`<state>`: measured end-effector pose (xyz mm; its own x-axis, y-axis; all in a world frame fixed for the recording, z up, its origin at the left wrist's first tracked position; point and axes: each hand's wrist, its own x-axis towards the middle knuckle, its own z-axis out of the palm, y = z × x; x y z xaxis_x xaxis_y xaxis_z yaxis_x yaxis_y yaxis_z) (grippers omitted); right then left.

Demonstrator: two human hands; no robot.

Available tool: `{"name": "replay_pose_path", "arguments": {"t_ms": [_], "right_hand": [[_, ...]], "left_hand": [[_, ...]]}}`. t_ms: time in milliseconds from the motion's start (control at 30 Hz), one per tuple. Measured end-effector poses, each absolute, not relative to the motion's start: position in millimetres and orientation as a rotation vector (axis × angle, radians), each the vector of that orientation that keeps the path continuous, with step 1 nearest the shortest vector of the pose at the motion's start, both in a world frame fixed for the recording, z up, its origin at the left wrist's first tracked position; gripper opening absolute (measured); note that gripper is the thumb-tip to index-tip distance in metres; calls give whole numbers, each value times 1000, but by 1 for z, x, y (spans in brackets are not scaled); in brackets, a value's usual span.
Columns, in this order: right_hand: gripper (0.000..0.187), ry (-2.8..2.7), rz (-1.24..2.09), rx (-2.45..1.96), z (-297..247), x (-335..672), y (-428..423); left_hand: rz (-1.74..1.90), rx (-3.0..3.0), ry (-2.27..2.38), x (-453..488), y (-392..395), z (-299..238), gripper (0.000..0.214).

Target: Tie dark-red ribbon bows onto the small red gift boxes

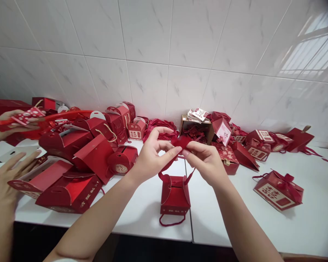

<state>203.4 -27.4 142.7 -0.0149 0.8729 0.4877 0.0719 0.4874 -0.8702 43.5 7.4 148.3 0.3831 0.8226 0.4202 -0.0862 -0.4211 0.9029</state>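
A small red gift box (175, 198) stands on the white table between my forearms, with a thin red cord hanging over its front side. Red ribbon (168, 165) rises from the box toward my hands. Above it, my left hand (160, 153) pinches the ribbon between thumb and fingers. My right hand (205, 160) grips the same ribbon close by, thumb against forefinger. Where the fingers meet, the ribbon is bunched and slightly blurred, so its exact shape there is unclear.
Red boxes (71, 189) crowd the left, where another person's hands (19, 171) are at work. Behind are a heap of red ribbon (160, 127) and a brown carton (196, 125) with cards. A box with a bow (280, 191) sits right. The tiled wall (153, 54) closes the back.
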Motion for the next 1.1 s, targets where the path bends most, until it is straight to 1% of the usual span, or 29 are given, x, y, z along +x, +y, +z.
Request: {"name": "replay_pose_path", "arguments": {"t_ms": [67, 167, 267, 333, 367, 433, 533, 600, 667, 733, 800, 833, 967, 1033, 1100], "right_hand": [[16, -1532, 818, -843, 143, 202, -29], [23, -1526, 868, -862, 138, 204, -25], [27, -1553, 954, -799, 129, 210, -18], [25, -1641, 943, -729, 124, 217, -13], [23, -1716, 881, -712, 122, 221, -12], [21, -1902, 635, -708, 119, 229, -10], [27, -2115, 170, -693, 116, 237, -8], [29, -2176, -66, -679, 116, 239, -8], [28, -2204, -217, -691, 116, 240, -9], [29, -2213, -284, -720, 116, 239, -10], [30, -2182, -305, -746, 114, 238, -11], [32, -2143, -304, -761, 112, 237, -12], [34, -1882, -246, -850, 101, 232, -16], [28, -1744, -226, -905, 96, 231, -21], [19, -1644, -229, -981, 90, 235, -28]], "left_hand": [[1160, 1716, 688, 44, 7, 148, 45], [1044, 1711, 674, 43, 7, 148, 48], [856, 1623, 541, 40, 12, 145, 45], [815, 1524, 476, 39, 19, 141, 41], [827, 1474, 480, 39, 23, 139, 38], [861, 1370, 521, 38, 30, 134, 33], [844, 1212, 563, 39, 35, 131, 31], [834, 1151, 562, 39, 35, 132, 30], [845, 1132, 548, 39, 34, 133, 26], [855, 1175, 527, 39, 32, 132, 23], [934, 1343, 521, 39, 30, 127, 24], [1039, 1491, 537, 39, 29, 124, 25], [1634, 2263, 582, 38, 31, 110, 24], [1784, 2480, 584, 33, 33, 105, 25], [1830, 2523, 660, 25, 34, 100, 26]]}}
